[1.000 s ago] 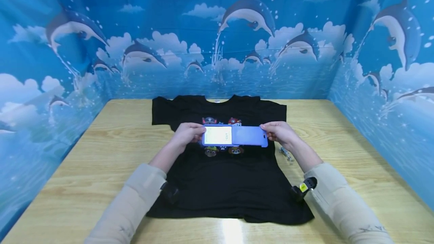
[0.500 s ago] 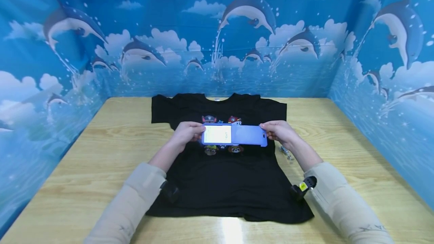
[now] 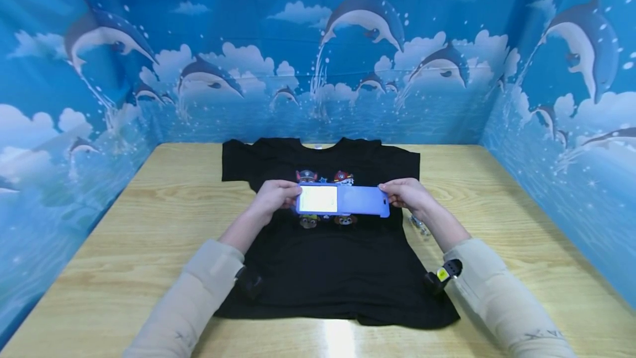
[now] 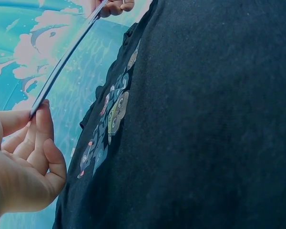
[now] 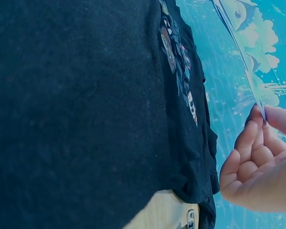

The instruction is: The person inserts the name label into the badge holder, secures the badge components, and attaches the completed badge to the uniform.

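A thin purple card holder (image 3: pixel 361 201) is stretched out lengthwise between my two hands, above the black T-shirt (image 3: pixel 323 269). Its left half shows a bright white panel (image 3: pixel 318 199) with faint print; the right half is plain purple with a small slot at its end. My left hand (image 3: pixel 273 198) pinches the left end between thumb and fingers. At the opposite end, my right hand (image 3: pixel 409 195) pinches the upper corner near the slot. From the left wrist view, the holder (image 4: pixel 66 59) appears edge-on, as does the holder (image 5: pixel 248 74) in the right wrist view.
The T-shirt lies spread on a wooden table (image 3: pixel 164 225), cartoon dog faces (image 3: pixel 308 221) printed on its chest. A small shiny metal item (image 3: pixel 419 225) lies right of it, by my right forearm. A blue dolphin-print curtain (image 3: pixel 238 109) surrounds the table's back and sides.
My right hand and the holder's right half have shifted very slightly left, narrowing the visible white panel a little. My left hand stays in place.
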The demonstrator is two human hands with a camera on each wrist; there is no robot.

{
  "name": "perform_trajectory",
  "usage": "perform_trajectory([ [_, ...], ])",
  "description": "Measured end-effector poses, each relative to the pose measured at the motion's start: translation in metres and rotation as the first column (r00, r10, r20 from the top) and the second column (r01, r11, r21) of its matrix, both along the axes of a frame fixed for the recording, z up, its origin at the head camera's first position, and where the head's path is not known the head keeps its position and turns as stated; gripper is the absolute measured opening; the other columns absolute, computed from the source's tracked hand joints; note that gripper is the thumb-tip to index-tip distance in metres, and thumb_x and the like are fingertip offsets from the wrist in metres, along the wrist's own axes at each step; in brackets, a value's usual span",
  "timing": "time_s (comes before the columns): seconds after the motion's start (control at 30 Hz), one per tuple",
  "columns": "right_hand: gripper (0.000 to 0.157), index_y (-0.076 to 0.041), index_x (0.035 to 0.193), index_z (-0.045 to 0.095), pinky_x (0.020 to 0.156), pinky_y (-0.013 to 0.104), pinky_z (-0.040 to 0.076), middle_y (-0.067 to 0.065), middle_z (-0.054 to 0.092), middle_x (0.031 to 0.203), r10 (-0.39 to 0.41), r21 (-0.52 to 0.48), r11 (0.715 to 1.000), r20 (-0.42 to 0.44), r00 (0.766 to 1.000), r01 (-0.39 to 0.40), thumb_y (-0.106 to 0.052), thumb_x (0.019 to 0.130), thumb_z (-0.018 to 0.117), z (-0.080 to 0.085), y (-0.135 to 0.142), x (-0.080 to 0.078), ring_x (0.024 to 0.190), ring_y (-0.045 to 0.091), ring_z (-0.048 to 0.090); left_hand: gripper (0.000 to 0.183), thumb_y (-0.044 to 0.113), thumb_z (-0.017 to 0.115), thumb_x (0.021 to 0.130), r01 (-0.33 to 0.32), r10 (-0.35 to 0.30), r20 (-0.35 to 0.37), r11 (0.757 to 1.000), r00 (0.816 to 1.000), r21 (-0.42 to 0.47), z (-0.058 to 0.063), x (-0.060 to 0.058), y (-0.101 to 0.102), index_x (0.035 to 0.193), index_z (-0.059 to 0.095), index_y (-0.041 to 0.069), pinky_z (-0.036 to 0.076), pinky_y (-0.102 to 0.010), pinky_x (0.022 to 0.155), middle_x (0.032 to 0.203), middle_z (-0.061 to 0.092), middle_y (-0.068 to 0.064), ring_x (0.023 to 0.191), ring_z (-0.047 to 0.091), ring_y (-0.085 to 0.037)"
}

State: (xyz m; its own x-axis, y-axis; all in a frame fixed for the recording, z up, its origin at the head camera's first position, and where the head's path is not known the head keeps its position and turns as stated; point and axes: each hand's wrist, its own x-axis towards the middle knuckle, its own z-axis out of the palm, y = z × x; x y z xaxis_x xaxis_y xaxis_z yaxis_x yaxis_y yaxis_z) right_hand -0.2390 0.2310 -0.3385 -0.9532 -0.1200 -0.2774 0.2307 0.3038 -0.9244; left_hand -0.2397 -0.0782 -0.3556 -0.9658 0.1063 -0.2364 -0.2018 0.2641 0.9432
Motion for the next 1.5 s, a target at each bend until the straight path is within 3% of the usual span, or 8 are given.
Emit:
perform_trajectory([
  [0.57,0.039,0.01,0.116,0.056,0.067,0.028,0.045,-0.002,0.055,0.069,-0.008,0.063,0.998,0.001,1.0,0.008,-0.021,0.092,0.057,0.0,-0.005,-0.001,0.068,0.015,0.053,0.028,0.018,0.059,0.091,0.023,-0.023,-0.029,1.0,0.999,0.012,-0.001,0.001,0.003,0.112,0.064,0.0,0.045,-0.036,0.079,0.087,0.065,-0.009,0.071,0.06,-0.016],
  [1.23,0.039,0.009,0.119,0.054,0.064,0.025,0.044,-0.002,0.056,0.069,-0.025,-0.004,1.0,0.026,0.999,0.025,-0.021,0.093,0.056,0.001,-0.006,-0.001,0.065,0.012,0.052,0.029,0.02,0.06,0.091,0.004,-0.004,-0.013,0.999,1.0,0.031,0.003,0.001,0.005,0.112,0.064,0.001,0.044,-0.039,0.082,0.087,0.065,-0.009,0.073,0.06,-0.017],
  [1.5,0.036,0.009,0.114,0.057,0.064,0.025,0.045,-0.002,0.056,0.067,-0.025,-0.033,0.999,0.022,0.999,0.026,-0.019,0.091,0.059,0.003,-0.01,0.003,0.063,0.011,0.052,0.029,0.017,0.061,0.089,0.01,-0.008,-0.031,0.999,0.999,0.047,0.0,0.002,0.009,0.111,0.064,-0.002,0.045,-0.039,0.078,0.079,0.064,-0.006,0.066,0.058,-0.014],
])
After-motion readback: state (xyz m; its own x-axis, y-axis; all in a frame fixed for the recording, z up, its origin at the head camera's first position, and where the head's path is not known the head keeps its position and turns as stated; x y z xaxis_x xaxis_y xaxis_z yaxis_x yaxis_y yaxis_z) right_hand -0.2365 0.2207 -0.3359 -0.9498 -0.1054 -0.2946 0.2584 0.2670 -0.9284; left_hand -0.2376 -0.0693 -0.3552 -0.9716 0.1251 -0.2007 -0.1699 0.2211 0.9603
